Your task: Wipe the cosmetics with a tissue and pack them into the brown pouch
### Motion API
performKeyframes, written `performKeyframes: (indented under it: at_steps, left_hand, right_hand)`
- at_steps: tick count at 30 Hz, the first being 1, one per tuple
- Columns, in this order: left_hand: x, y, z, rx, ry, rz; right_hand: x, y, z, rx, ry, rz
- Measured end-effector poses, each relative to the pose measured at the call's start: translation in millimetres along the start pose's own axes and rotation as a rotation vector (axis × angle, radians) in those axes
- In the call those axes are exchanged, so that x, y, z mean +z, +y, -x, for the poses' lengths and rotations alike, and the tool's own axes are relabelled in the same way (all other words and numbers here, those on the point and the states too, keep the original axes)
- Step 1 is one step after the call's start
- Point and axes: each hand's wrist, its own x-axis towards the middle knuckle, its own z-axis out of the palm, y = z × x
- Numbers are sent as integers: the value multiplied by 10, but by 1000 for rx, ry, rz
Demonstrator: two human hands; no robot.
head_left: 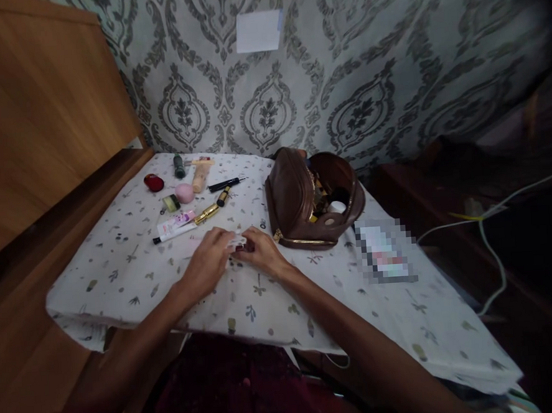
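My left hand [208,257] and my right hand [262,249] meet over the table, fingers closed. Between them is a small dark-red piece [241,248] with a clear, whitish part beside it; its kind is too blurred to tell. My right fingers wrap the dark-red end, while my left fingers pinch the clear end. Just beyond my left hand lie a white-and-pink tube [177,225] with a black cap, a gold tube [206,214] and a black-and-gold tube [223,196]. Right of my hands sits a brown zip bag [290,193], its lid open and several items inside.
Farther back lie a black pen-like stick [224,185], a beige tube [202,175], a pink sponge [184,193], a green-lidded jar [171,203], a dark-red oval item [153,182] and a dark-green bottle [179,166]. A blurred flat object [385,251] rests right. A wooden cabinet [44,90] borders the left.
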Motion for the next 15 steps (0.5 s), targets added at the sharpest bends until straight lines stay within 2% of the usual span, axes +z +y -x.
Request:
performKeyframes:
  at_steps: [3, 5, 8, 11, 15]
  left_hand:
    - [178, 88, -65, 75, -83, -197]
    - [187, 44, -79, 69, -121, -325]
    - [45, -139, -38, 4, -151, -431]
    - [-152, -375, 66, -88, -115, -474]
    - [-298, -568, 210, -185, -74, -398]
  right_hand:
    - [8, 14, 47, 27, 27, -83]
    - [10, 26, 75, 39, 47, -103]
    - [26, 33, 130, 49, 51, -128]
    - [39, 22, 184, 55, 30, -132]
    - [29, -4, 214, 69, -1, -149]
